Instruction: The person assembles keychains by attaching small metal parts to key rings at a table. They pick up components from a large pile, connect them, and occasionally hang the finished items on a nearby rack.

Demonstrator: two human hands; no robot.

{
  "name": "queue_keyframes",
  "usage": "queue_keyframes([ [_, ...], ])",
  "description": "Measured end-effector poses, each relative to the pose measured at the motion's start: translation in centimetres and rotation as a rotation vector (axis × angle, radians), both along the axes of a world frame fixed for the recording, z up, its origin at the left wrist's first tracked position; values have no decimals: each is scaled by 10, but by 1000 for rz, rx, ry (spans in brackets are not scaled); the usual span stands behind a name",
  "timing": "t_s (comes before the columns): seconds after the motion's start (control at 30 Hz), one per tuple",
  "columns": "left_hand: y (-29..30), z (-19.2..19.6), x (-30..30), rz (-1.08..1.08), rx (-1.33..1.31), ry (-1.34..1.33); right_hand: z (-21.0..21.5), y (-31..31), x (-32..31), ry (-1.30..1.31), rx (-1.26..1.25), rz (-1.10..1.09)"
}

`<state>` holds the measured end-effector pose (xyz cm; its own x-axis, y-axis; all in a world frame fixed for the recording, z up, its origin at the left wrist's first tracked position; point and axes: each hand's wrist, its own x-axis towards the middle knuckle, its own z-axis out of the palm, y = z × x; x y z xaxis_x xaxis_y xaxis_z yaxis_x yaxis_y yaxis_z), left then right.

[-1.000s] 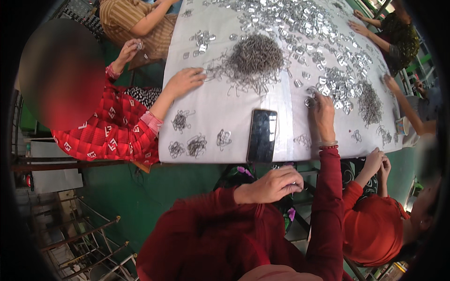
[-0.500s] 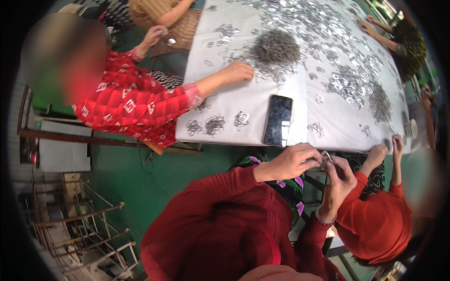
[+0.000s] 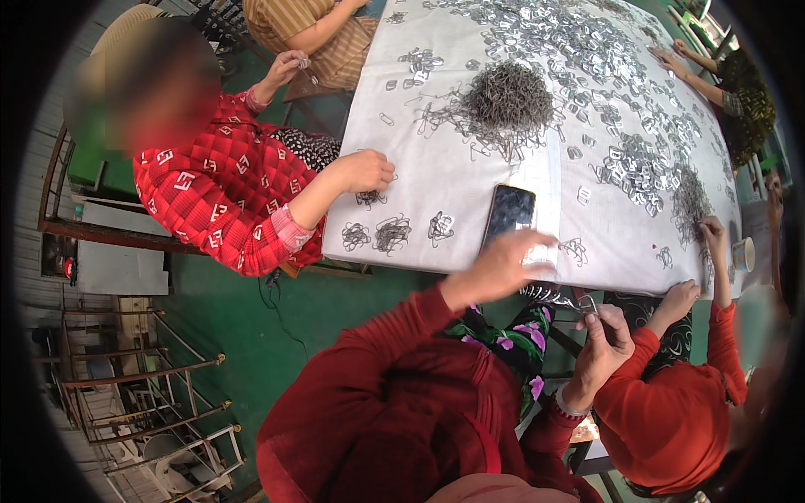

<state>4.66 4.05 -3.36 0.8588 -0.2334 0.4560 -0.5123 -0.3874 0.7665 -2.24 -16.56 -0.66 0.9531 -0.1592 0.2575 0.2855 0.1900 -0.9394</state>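
Note:
My right hand [image 3: 605, 342] is closed on a small silver wire loop [image 3: 589, 304], pinched between thumb and fingers just off the table's near edge. A short string of shiny metal pieces [image 3: 547, 293] trails left from the loop, blurred in part. My left hand [image 3: 503, 268] is lifted over the near edge, its thumb and fingers apart and slightly smeared by motion; nothing shows between them. It partly covers a dark phone [image 3: 510, 210] lying on the white cloth. Close to its fingertips lies a small cluster of wire pieces [image 3: 574, 250].
A dense heap of wire pieces [image 3: 507, 99] and many flat silver pieces [image 3: 637, 163] cover the white table [image 3: 470, 168]. Small wire bundles [image 3: 392, 235] line the near left edge. Co-workers sit around; one in patterned red [image 3: 226, 184] is left, one in orange-red [image 3: 671, 411] right.
My left hand has moved left, away from my right hand, and opened. The left co-worker's hand has drawn back from the wire heap. The right co-worker's hand has risen toward another wire pile.

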Motion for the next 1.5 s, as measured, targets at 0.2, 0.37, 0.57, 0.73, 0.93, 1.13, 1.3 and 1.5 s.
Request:
queue_keyframes([
  [0.2, 102, -53, 126, 631, 529, 103, 6, -2, 5, 98, 20, -29],
  [0.37, 106, -74, 140, 536, 662, 49, 14, 2, 8, 150, 58, -62],
  [0.57, 125, -54, 123, 462, 155, 264, 14, 6, 8, 156, 81, 6],
  [0.73, 68, -5, 81, 127, -283, 411, 11, 11, 6, 212, 104, -41],
  [0.93, -11, 49, -23, -331, -506, 449, 5, 20, 1, 260, 90, -69],
  [1.13, -35, 43, -35, -145, -198, -22, 15, 30, -3, 212, 62, -123],
  [1.3, -34, 31, -31, -200, -359, 99, 14, 34, 4, 68, -83, -34],
  [1.5, -22, 34, -30, -214, -429, 236, 14, 2, 78, 396, -160, -12],
])
